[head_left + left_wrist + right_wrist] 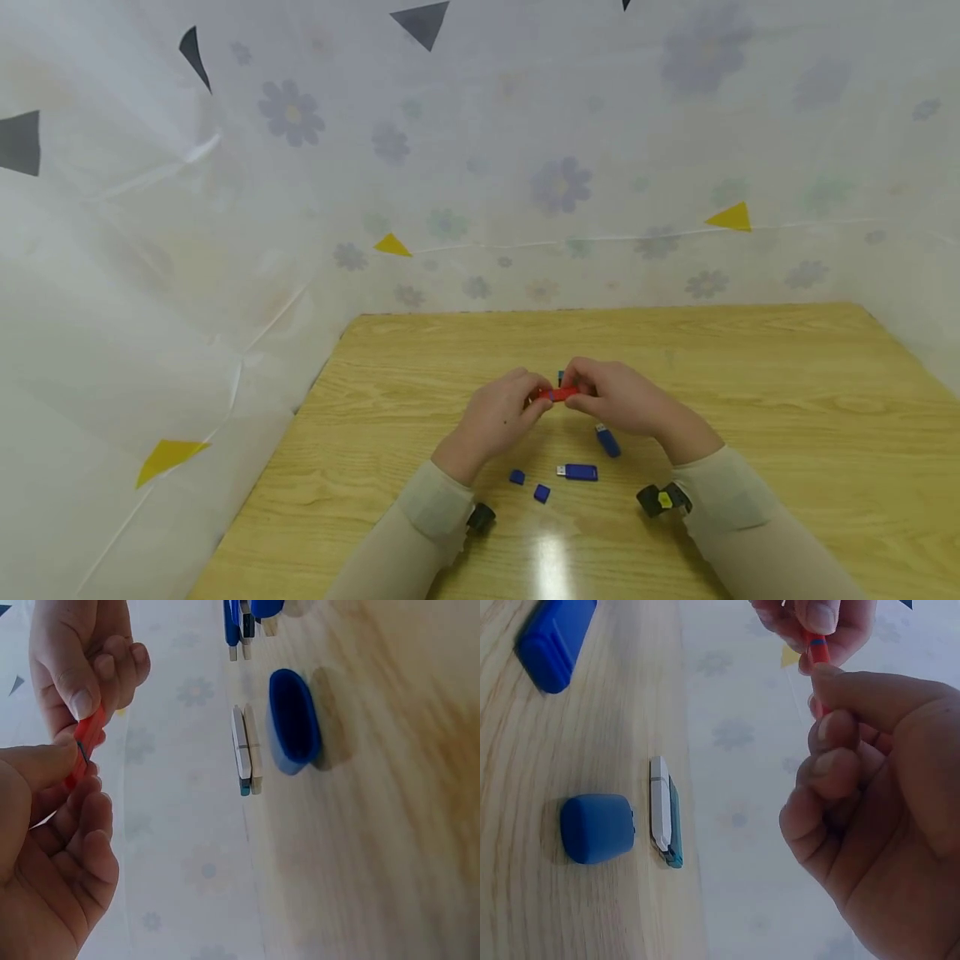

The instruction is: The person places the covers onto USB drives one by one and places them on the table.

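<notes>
Both hands meet over the table around a slim red USB stick (558, 394) with a thin blue band near its middle. My left hand (506, 412) pinches one end between thumb and fingers. The other end is pinched by my right hand (626, 396), its thumb showing along the red body in the right wrist view. Fingertips cover much of both ends. Below the hands lie two blue USB sticks, one level (581, 472) and one slanted (609, 442), their metal plugs bare. Two small blue caps, one left (517, 477) and one nearer (542, 493), lie beside them.
A flat white-and-teal piece (661, 802) lies on the wooden table (750, 375), mostly hidden behind the hands in the head view. Flower-patterned white sheeting (480, 167) rises along the table's back and sides. Black devices (482, 518) sit at both wrists.
</notes>
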The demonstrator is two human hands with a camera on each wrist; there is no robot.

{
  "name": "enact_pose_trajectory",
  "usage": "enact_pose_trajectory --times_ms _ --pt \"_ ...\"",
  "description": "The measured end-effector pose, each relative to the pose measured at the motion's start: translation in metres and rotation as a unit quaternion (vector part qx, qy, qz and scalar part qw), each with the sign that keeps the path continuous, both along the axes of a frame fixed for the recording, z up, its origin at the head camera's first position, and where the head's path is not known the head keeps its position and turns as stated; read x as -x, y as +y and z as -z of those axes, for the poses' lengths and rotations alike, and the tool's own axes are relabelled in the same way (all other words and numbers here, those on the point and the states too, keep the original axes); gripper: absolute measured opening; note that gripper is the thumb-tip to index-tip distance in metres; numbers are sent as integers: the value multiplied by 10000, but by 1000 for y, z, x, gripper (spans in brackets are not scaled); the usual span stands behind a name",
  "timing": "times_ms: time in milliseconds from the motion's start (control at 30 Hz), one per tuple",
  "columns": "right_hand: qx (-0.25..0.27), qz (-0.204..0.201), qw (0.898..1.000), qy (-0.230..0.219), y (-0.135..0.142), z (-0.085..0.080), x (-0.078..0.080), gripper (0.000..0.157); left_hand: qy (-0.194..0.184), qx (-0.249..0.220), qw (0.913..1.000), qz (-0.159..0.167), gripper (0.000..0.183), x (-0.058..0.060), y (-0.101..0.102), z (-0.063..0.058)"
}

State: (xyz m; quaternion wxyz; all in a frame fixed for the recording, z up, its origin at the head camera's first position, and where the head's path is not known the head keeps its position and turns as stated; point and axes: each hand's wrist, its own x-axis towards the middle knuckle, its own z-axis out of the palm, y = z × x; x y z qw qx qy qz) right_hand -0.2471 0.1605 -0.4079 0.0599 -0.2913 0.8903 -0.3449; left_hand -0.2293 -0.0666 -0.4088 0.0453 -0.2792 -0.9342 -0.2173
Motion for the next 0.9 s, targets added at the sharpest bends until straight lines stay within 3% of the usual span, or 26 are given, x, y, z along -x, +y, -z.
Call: enact_pose_trajectory --times_ms 600,900 --pt "-94 -19 9995 312 -10 5 2 11 -156 -47 9999 58 20 0 -3 -3" --pt "-303 658 9972 159 6 15 8 10 -719 107 9973 -42 36 1 4 1"
